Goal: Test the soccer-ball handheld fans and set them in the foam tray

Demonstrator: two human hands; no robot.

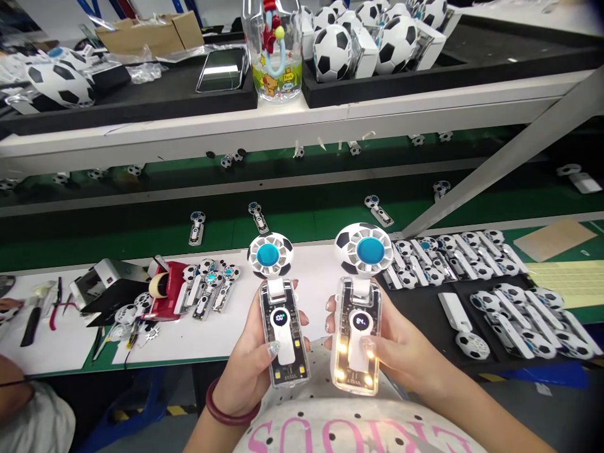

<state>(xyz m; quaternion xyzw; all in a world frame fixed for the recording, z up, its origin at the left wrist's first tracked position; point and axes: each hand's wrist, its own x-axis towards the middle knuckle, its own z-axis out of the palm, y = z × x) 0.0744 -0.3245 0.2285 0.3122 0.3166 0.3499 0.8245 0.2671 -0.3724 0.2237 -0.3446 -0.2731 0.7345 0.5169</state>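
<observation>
Two handheld fans with soccer-ball heads and blue centres are held upright side by side in front of me. My left hand (255, 352) is wrapped round the left handheld fan (284, 333), its thumb on the white front strip; the small display reads 100. Round the right handheld fan (357, 327) my right hand (396, 343) is closed, thumb also on the strip. That fan's display seems to read 84, and yellow lights glow in its clear handle. The backs of both handles and some fingers are hidden.
Rows of fans (533, 321) lie on a black tray at right. A red tape dispenser (170, 292) stands left beside several fans. Behind, a green conveyor (311, 217) carries more fans under a shelf (377, 104). A slanted post (495, 151) crosses at right. Another person's arm (14, 377) shows at left.
</observation>
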